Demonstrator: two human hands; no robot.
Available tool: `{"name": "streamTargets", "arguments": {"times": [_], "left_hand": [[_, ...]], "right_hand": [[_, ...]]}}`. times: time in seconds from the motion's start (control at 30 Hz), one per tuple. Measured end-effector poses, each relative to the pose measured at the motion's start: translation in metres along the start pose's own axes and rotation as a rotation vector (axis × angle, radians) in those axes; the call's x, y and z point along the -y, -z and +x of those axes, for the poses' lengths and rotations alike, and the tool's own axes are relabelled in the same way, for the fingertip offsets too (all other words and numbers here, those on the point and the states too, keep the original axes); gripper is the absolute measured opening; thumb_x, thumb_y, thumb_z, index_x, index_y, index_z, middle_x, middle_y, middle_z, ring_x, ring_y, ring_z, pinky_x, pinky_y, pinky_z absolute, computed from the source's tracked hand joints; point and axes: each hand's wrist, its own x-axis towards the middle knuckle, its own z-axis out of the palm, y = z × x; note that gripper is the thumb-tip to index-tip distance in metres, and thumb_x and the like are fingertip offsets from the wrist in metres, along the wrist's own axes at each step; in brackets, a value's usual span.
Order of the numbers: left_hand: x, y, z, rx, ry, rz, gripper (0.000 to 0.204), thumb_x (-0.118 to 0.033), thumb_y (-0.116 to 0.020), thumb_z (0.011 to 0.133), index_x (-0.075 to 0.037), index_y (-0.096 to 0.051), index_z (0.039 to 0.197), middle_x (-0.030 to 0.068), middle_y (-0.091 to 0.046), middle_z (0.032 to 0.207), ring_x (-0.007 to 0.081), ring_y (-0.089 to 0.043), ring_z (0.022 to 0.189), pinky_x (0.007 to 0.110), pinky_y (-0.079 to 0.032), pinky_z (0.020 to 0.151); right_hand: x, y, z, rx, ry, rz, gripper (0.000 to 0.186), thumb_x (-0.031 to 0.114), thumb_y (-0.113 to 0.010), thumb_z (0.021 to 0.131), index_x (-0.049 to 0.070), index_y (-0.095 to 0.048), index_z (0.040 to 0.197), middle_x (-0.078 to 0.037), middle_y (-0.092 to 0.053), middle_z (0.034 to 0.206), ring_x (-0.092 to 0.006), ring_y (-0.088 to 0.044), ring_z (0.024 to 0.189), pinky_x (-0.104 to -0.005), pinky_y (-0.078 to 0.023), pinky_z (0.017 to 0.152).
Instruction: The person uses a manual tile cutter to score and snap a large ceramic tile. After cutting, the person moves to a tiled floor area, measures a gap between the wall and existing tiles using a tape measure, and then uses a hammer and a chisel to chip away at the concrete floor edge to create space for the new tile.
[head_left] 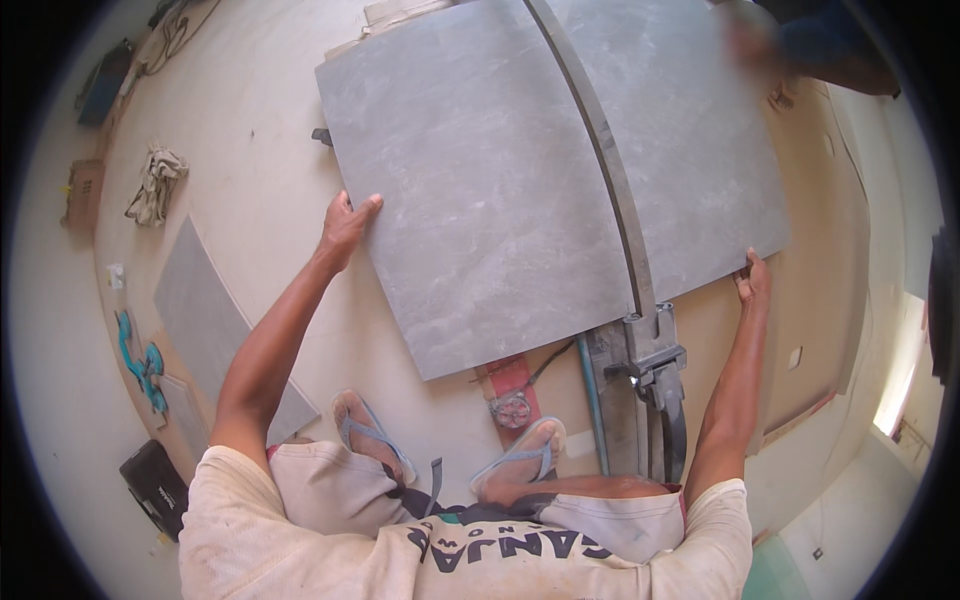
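A large grey stone-look tile (470, 190) lies under the long metal rail (598, 135) of a manual tile cutter. My left hand (345, 228) is closed on the tile's left edge, thumb toward the top face. At the near right corner, my right hand (752, 282) pinches the edge, its thumb above and its fingers partly hidden beneath. The cutter's sliding carriage with its black handle (660, 365) sits at the near end of the rail, past the tile's near edge. Whether the tile is split along the rail I cannot tell.
Another grey tile (225, 310) lies on the floor at left, near a teal power tool (145, 365), a black case (155, 485) and a crumpled cloth (158, 185). A red tool (510, 390) lies between my feet. Another person's blurred hand (750, 45) appears at far right.
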Motion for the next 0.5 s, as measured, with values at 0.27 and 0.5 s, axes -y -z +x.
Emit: {"name": "streamTargets", "arguments": {"times": [0.27, 0.5], "left_hand": [[0.002, 0.003, 0.010, -0.017, 0.008, -0.006, 0.044, -0.030, -0.069, 0.089, 0.003, -0.050, 0.111, 0.0121, -0.061, 0.102, 0.0153, -0.059, 0.088, 0.031, -0.051, 0.076], [0.004, 0.003, 0.013, -0.065, 0.047, 0.037, 0.046, -0.031, -0.069, 0.089, 0.003, -0.051, 0.113, 0.0105, -0.062, 0.102, 0.0161, -0.060, 0.089, 0.031, -0.051, 0.079]], "right_hand": [[0.006, -0.006, -0.007, 0.056, -0.014, 0.033, 0.030, 0.017, -0.057, 0.094, 0.003, -0.054, 0.121, -0.010, -0.060, 0.117, -0.0245, -0.058, 0.107, -0.0417, -0.048, 0.092], [0.001, -0.006, 0.000, 0.016, -0.008, 0.012, 0.034, 0.017, -0.053, 0.096, 0.001, -0.051, 0.125, -0.012, -0.058, 0.122, -0.0262, -0.056, 0.112, -0.0439, -0.046, 0.098]]}}
